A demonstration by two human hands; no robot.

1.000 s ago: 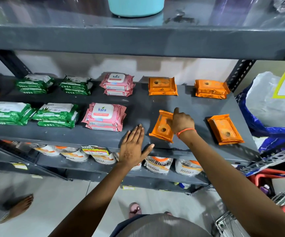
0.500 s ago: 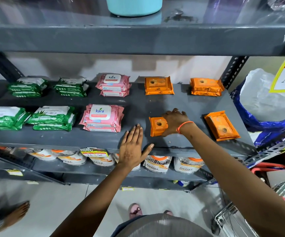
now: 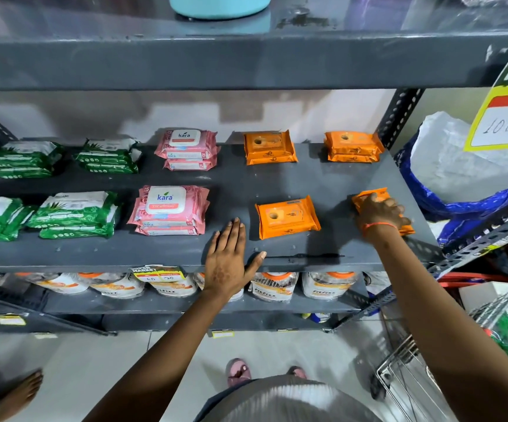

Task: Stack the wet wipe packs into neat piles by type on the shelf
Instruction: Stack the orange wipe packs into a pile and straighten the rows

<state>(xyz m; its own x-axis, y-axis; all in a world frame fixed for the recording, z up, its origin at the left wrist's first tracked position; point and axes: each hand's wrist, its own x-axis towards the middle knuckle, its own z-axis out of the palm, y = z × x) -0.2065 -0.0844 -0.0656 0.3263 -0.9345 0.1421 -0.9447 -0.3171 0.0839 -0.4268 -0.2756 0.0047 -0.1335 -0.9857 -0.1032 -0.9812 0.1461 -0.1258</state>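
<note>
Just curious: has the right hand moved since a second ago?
Yes. The right hand left the middle orange pack and went right, onto the orange pack nearer the shelf's end.

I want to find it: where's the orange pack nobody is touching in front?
On the shelf's front row, right of the left hand, left of the right hand: orange pack.

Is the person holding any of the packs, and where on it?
The right hand lies over the front-right orange pack, fingers on its top; a real grip cannot be told. The left hand rests flat, holding nothing.
</note>
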